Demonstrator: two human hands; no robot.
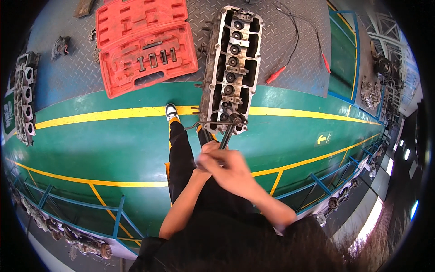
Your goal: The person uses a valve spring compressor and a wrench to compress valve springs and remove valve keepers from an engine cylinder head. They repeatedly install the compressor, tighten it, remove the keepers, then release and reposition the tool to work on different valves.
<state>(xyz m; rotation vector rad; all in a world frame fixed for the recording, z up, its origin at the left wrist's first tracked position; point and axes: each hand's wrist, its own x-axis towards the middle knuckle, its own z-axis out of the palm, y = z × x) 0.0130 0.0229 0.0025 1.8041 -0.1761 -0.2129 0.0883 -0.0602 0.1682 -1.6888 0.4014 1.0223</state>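
Nearest: both forearms reach up from the body and the hands meet over the legs. Right hand blurred, its fingers bent inward over the left hand; whether they clamp anything, cannot tell. Left fingers appear curled at the lower end of a dark bar, but the grip is mostly covered, so cannot tell there either. Hands are set together presumably so both can bear on one point. Just beyond, the lever tool points its bars toward the person and sits at the near end of the engine cylinder head; long bars, likely for leverage. The head lies lengthwise away from the person, its near end reaching past the edge of the tread-plate bench top, which probably leaves the bars room. Farther: red tool case open left of the head, its small metal pieces in view, likely kept there for easy reach. Right of the head, a black cable with red clips lies apart from it.
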